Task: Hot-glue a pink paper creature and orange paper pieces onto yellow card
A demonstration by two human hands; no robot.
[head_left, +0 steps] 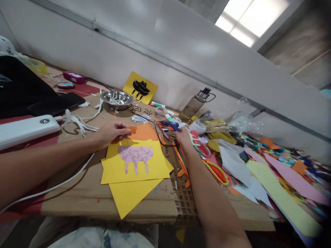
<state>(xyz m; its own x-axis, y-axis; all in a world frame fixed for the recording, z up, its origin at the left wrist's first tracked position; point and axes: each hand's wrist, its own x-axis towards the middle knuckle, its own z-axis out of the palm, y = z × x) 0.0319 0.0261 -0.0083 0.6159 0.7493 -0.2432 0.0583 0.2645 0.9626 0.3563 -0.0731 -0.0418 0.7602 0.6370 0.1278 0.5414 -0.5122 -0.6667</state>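
My left hand [116, 133] pinches a small cut piece of orange paper [132, 129] above the upper left of the yellow sheets. Beneath it, an orange sheet [145, 132] lies partly under the top yellow sheet [160, 167], which bears a mottled purple shape [136, 155] with three legs. My right hand [183, 135] reaches to the blue glue gun [171, 125] among the tools; its fingertips are mostly hidden, so its hold on the glue gun cannot be made out. Orange and green strips [183, 162] lie beside my right forearm.
Behind are a metal bowl [117, 99], a yellow card with a black shape [141, 89] against the wall, and a bottle [193, 106]. Yellow-handled scissors [216, 173] and paper scraps [274, 186] lie right. A white power strip [28, 131] and cords lie left.
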